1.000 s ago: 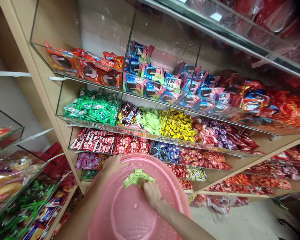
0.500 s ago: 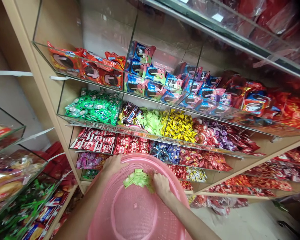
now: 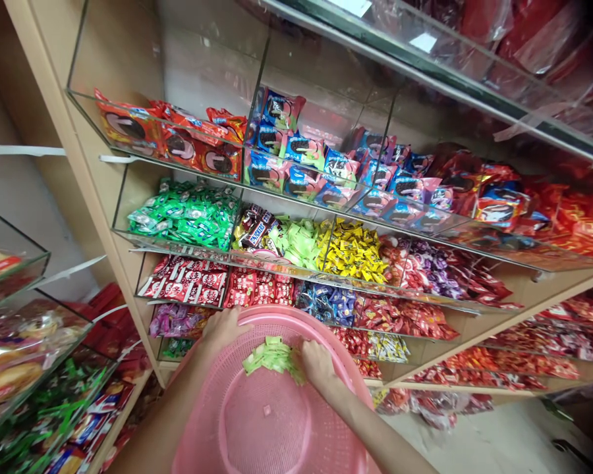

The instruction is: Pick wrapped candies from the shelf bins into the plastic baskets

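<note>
A pink plastic basket (image 3: pixel 346 421) with perforated walls fills the lower middle of the head view. My left hand (image 3: pixel 226 327) is closed over its upper left rim. Inside, against the far wall, lies a small pile of light green wrapped candies (image 3: pixel 269 355). My right hand (image 3: pixel 316 362) is in the basket at the right edge of this pile, its fingers curled in a fist. What that fist holds, if anything, is hidden by the fingers.
Ahead stand shelves with clear bins: green candies (image 3: pixel 182 214), Snickers bars (image 3: pixel 257 227), loose light green candies (image 3: pixel 299 242), yellow candies (image 3: pixel 358 250). Chocolate pies in blue wrappers (image 3: pixel 304 151) sit above. Another shelf unit (image 3: pixel 14 263) is close on the left. Bagged goods (image 3: pixel 435 403) lie on the floor.
The view has shifted very slightly. Both hands, the basket and the light green candies keep nearly the same positions.
</note>
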`<state>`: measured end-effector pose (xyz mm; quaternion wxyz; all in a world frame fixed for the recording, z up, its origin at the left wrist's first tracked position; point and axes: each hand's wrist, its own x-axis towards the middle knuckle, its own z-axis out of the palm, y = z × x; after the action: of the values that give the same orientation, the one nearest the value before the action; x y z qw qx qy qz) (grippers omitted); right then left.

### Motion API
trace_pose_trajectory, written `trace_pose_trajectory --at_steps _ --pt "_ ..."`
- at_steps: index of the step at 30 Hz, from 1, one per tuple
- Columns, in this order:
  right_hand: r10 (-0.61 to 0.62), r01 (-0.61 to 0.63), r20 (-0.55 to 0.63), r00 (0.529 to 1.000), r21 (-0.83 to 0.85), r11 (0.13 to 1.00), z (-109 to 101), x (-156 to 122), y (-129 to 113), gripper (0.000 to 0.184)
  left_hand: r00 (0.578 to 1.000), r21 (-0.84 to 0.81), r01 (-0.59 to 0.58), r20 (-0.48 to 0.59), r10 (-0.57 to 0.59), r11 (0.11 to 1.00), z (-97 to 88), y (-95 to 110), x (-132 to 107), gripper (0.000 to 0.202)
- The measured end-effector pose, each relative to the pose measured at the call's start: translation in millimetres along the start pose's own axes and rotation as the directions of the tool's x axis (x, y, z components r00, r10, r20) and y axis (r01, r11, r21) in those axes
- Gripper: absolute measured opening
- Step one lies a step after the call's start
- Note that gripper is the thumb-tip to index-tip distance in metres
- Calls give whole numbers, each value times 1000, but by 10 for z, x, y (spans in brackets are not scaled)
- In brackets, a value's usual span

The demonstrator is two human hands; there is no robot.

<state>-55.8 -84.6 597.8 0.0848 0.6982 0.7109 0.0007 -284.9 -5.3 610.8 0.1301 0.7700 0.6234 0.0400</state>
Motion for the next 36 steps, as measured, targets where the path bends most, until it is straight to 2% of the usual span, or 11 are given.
trace_pose_trajectory --at_steps 6,11,16,21,26,29,31,33,36 --pt "-198 194 34 980 94 976 -121 70 -239 22 1000 2 8 0 -8 1000 -23 19 -14 55" --pt "-187 181 76 979 75 981 -70 141 -347 27 1000 -5 18 -1 -18 1000 -15 18 -13 55" --pt "-193 187 80 978 73 980 23 186 -277 29 1000 -4 20 4 -20 1000 -16 16 -9 57" --pt "-200 195 27 979 139 971 122 240 -229 30 1000 -5 24 9 -24 1000 -8 10 -2 58" --pt "-190 185 38 981 110 977 112 251 -249 26 1000 -20 12 11 -12 1000 -16 10 -5 57" --pt "-174 172 15 985 99 980 -7 207 -282 28 1000 -27 25 15 -25 999 -16 4 -6 55" --pt "-178 182 -44 983 133 974 -169 163 -316 30 1000 -28 26 7 -26 999 -3 -4 1 55" --pt "-196 220 -141 971 191 957 -407 120 -347 30 1000 -30 20 2 -20 999 17 -14 12 55" --pt "-182 277 -334 925 260 925 -864 97 -338 31 1000 -28 12 1 -12 1000 39 -25 26 56"
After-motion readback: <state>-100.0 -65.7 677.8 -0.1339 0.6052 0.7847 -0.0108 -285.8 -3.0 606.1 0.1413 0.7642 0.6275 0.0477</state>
